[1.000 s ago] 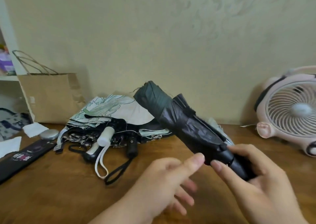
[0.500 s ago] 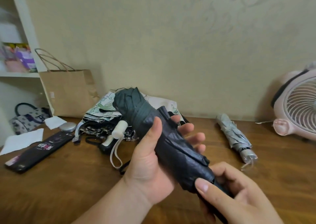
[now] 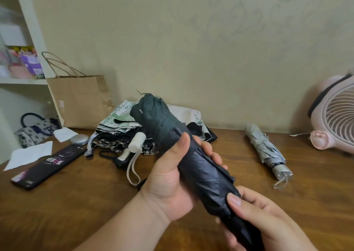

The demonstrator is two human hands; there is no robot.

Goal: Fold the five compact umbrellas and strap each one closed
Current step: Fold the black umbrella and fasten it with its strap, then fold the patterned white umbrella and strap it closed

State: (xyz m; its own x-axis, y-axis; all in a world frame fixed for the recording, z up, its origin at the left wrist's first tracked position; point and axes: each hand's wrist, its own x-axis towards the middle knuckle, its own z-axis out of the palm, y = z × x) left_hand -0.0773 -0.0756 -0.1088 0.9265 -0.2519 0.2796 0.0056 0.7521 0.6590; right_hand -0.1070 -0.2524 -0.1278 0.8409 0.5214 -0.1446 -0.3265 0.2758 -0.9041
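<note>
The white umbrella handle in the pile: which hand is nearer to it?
Left. The left hand, gripping the dark umbrella, is just right of the white handle; the right hand holds the umbrella's lower end, farther toward the camera.

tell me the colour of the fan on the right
The fan is pale pink; the head view shows it.

the wooden table (image 3: 76,202) is carrying a heap of loose umbrellas (image 3: 118,135), a folded silver umbrella (image 3: 268,151), a black case (image 3: 47,166) and a pink fan (image 3: 337,116).
</note>
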